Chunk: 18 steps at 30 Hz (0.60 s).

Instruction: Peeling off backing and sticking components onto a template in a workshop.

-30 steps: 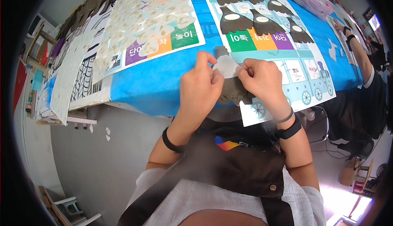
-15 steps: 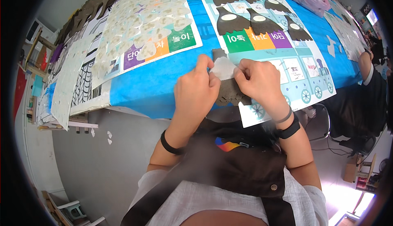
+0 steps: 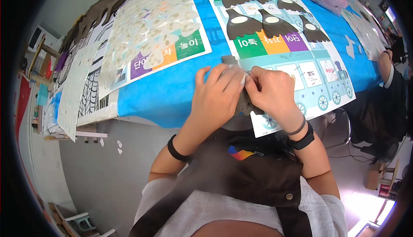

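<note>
Right hand [image 3: 274, 90] pinches a thin white piece [image 3: 242, 81] over a dark cutout [image 3: 245, 103] by the blue-covered desk [image 3: 161, 95]'s near edge; left hand [image 3: 216, 95] covers it, grip unclear; uneven pulling could tear it

1. Head view: wide fisheye, left unit of a side-by-side pair, worn on the person's head; upright, unmirrored.
2. Facing: steeply downward and forward, past the wearer's own chest.
3. Nearest matter: dark brown bib apron [image 3: 249, 181], large at lower centre, seen from above.
4. Middle range: left hand [image 3: 215, 95] and right hand [image 3: 275, 88], close together near frame centre, seen from above and behind.
5. Upper field: blue table cover [image 3: 155, 95], viewed at a slant, its near edge curving across the frame.
6. Margins: grey floor [image 3: 120, 172], farther below, at lower left; co-worker's forearm [image 3: 385, 70] at far right.
7. Distortion: straight edges bowed toward the rim; black corners.
</note>
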Motion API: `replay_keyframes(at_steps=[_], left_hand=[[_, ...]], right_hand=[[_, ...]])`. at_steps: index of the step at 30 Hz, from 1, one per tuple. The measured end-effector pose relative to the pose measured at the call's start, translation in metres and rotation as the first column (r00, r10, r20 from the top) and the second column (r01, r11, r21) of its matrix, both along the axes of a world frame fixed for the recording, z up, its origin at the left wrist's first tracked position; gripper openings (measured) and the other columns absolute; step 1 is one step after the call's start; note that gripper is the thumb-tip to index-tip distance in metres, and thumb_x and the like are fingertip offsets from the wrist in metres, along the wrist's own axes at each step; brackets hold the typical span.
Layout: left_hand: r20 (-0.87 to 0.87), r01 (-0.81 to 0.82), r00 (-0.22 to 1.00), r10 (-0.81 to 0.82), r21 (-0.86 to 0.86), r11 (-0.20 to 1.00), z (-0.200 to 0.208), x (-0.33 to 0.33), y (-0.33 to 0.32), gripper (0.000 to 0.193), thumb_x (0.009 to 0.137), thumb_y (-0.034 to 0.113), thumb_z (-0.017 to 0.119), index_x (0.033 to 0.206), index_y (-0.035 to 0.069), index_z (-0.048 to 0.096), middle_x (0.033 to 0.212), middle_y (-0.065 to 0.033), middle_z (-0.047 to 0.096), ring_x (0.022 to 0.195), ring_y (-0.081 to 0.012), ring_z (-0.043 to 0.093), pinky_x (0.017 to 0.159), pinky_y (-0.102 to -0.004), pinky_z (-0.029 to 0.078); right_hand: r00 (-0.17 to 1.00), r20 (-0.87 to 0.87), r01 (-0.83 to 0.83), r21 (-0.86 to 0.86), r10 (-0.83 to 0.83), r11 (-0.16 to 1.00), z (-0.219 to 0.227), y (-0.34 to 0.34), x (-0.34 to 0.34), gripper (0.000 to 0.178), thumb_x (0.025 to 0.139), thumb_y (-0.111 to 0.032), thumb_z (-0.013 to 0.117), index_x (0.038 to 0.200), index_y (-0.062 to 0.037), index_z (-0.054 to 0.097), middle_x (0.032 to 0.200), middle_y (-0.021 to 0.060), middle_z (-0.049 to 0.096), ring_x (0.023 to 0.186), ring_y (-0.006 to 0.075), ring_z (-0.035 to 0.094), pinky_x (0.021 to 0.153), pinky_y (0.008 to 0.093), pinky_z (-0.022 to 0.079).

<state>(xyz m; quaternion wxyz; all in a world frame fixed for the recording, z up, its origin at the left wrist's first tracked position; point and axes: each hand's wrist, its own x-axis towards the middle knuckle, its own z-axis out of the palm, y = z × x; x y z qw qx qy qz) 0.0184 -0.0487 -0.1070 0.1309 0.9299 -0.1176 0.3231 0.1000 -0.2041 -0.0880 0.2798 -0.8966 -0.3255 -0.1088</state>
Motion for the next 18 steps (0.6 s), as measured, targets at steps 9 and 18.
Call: replay_keyframes(at_steps=[9, 18], left_hand=[[-0.080, -0.134, 0.988, 0.136, 0.024, 0.991, -0.004, -0.003, 0.002, 0.045, 0.096, 0.021, 0.063, 0.138, 0.005, 0.060, 0.139, -0.0120, 0.062, 0.136, -0.0312, 0.051, 0.112, -0.0619, 0.032], [-0.011, -0.177, 0.983, 0.181, -0.278, 0.944, -0.004, -0.007, 0.008, 0.083, 0.092, 0.039, 0.069, 0.152, -0.006, 0.035, 0.146, -0.0206, 0.054, 0.134, -0.0385, 0.050, 0.111, -0.0565, 0.036]], right_hand=[[1.000, -0.003, -0.014, 0.033, 0.014, 0.999, -0.002, -0.001, 0.000, 0.018, 0.084, -0.024, 0.064, 0.074, -0.0094, 0.070, 0.059, 0.0122, 0.065, 0.055, 0.0332, 0.066, 0.051, 0.0437, 0.050], [1.000, -0.014, -0.013, 0.079, 0.014, 0.997, -0.003, -0.003, -0.002, 0.021, 0.084, -0.023, 0.066, 0.069, -0.0086, 0.064, 0.056, 0.0085, 0.062, 0.051, 0.0300, 0.063, 0.049, 0.0400, 0.048]])
